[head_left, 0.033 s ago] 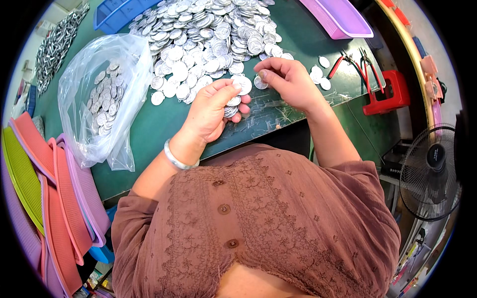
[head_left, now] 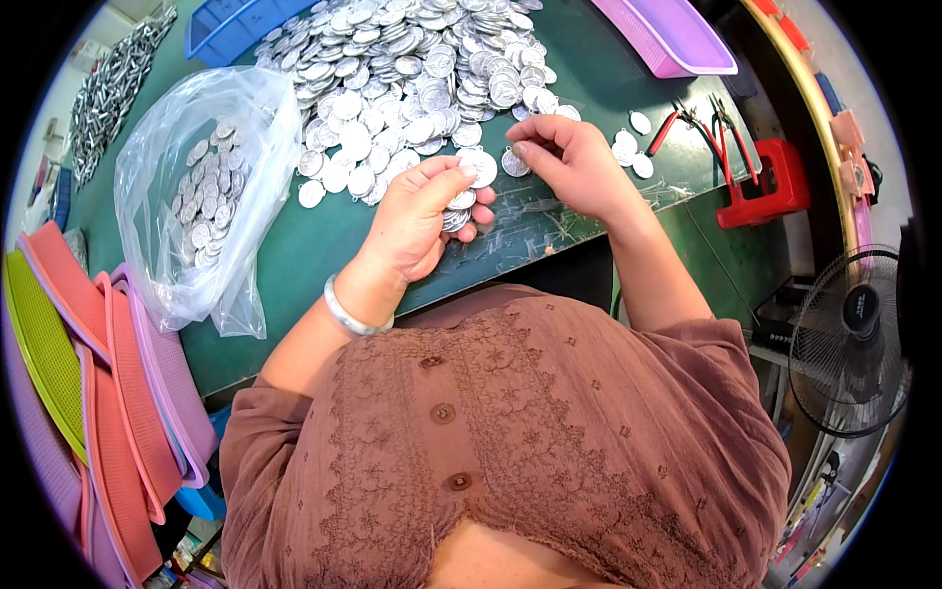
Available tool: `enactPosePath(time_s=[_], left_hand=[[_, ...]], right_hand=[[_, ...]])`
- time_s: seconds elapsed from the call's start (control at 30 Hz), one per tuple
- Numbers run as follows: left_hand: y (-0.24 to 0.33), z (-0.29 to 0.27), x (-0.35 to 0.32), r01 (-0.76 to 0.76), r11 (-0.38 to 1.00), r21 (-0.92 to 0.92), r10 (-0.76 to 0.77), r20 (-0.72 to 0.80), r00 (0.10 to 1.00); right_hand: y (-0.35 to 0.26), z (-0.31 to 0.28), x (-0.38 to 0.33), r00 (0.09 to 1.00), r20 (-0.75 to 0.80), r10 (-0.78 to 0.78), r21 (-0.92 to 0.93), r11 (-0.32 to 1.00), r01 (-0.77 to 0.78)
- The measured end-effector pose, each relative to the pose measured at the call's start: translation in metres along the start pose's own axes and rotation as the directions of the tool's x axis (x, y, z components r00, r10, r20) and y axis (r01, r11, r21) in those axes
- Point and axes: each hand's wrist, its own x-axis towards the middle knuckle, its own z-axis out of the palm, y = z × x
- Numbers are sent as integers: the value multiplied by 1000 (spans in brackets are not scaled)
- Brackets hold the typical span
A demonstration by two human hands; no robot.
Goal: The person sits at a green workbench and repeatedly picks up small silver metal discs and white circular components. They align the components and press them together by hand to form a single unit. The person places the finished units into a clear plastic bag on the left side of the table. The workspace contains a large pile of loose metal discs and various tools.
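Note:
My left hand (head_left: 417, 211) is closed around a small stack of round silver medals (head_left: 457, 212). Its thumb presses on the top medal (head_left: 479, 168), which sticks out toward the right. My right hand (head_left: 569, 162) is curved over the table, thumb and forefinger a little apart with nothing visible between them. Just below those fingertips is a single medal (head_left: 515, 163) with a small loop; whether the fingers touch it I cannot tell. Beyond both hands spreads a large heap of similar silver medals (head_left: 422, 69).
A clear plastic bag (head_left: 265, 196) of medals lies left on the green table (head_left: 221, 358). Behind are a blue tray (head_left: 235, 34) and a purple basket (head_left: 677, 49). Red-handled pliers (head_left: 663, 133) and a red stand (head_left: 780, 182) are right, with a fan (head_left: 849, 339) beyond. Stacked baskets (head_left: 128, 422) stand left.
My right hand has shifted very slightly to the right. My left hand and its stack of medals stay where they were.

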Motion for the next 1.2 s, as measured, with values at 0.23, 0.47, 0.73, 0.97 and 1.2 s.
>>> enactPosePath(time_s=[0.23,0.47,0.73,0.97,1.2], left_hand=[[0,0,-1,-10,1000,18,10,-8,1000],[-3,-2,1,-47,998,34,47,-7,999],[-4,-2,1,-63,997,36,64,-8,998],[-6,-2,2,-114,992,61,114,-2,993],[-6,-1,1,-102,990,94,103,-4,995]], right_hand=[[3,0,-6,968,38,-250,-514,826,233],[1,0,-6,972,45,-232,-515,828,222],[-2,-1,-8,975,40,-219,-350,911,219],[-19,4,-11,997,78,2,279,960,-23],[-17,18,-11,999,17,33,400,916,-37]])
